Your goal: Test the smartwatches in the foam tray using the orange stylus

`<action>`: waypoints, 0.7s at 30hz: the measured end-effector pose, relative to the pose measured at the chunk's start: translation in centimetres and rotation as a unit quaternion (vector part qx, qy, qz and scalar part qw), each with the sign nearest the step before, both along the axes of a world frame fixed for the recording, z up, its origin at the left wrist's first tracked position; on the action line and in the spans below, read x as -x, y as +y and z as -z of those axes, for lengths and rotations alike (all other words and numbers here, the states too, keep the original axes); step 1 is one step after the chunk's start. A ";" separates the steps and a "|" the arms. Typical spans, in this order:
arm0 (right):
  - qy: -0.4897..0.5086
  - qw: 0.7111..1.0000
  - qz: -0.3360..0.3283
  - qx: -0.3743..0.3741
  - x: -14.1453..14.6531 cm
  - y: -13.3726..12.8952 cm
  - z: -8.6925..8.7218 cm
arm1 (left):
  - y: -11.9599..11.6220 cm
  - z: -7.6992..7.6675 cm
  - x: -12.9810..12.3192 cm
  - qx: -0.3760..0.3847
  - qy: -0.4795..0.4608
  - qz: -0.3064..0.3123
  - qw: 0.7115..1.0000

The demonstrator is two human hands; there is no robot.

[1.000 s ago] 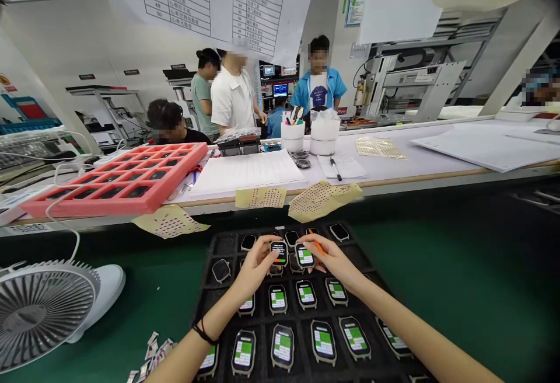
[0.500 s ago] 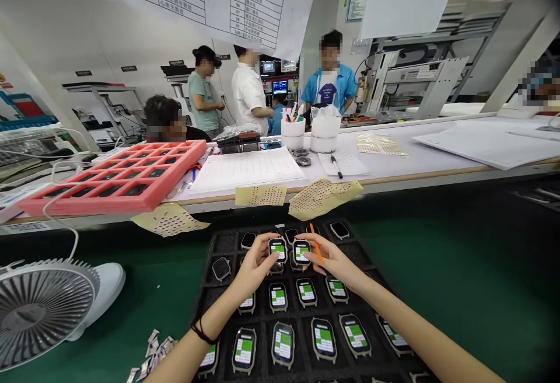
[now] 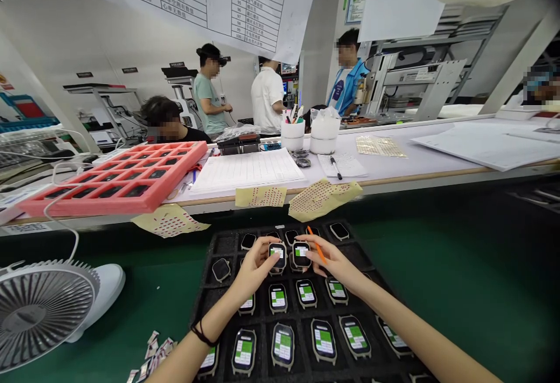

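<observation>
My left hand (image 3: 259, 261) is closed around a smartwatch case (image 3: 276, 251) with a lit green and white screen, its thumb on the glass. My right hand (image 3: 329, 256) grips a second smartwatch case (image 3: 300, 251) with a similar screen, and an orange stick (image 3: 317, 245) is tucked between its fingers. Both watches are held side by side just over a black foam tray (image 3: 258, 336). In the tray's pockets lie several more strapless watches, such as a lit watch (image 3: 283, 345) in front and a dark-screened watch (image 3: 221, 269) at the left.
A white fan (image 3: 35, 313) stands at left on the green mat (image 3: 149, 295), near small label scraps (image 3: 154, 352). Behind, a shelf carries a pink foam tray (image 3: 151, 196), paper sheets (image 3: 249, 168), a pen cup (image 3: 293, 135) and a pen (image 3: 336, 167). Several people are beyond it.
Both hands keep their watches almost in place, with the watches lowered very slightly. Beyond the shelf, the person in the blue jacket has turned and the one in white has shifted right.
</observation>
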State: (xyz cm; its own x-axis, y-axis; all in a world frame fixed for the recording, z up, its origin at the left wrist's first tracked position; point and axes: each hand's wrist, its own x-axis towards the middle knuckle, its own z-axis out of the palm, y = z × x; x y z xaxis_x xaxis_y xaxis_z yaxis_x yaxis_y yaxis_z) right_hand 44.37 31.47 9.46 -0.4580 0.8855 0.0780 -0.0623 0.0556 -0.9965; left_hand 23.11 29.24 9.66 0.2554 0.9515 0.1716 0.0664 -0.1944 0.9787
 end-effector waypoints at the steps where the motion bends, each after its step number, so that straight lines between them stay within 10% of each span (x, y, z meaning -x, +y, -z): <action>1: 0.000 1.000 -0.004 -0.002 0.0 0.0 0.0 | 0.0 0.0 0.0 -0.001 0.002 0.000 1.000; 21: 0.014 1.000 -0.011 -0.004 0.0 -0.1 0.2 | 0.1 0.1 0.0 0.015 -0.006 -0.013 1.000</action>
State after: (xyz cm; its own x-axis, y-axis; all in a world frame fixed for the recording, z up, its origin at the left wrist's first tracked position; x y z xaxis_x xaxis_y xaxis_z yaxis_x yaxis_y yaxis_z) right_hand 44.37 31.36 9.30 -0.4751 0.8744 0.0986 -0.0923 0.0619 -0.9938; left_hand 23.14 29.30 9.55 0.2292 0.9623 0.1463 0.0586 -0.1636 0.9848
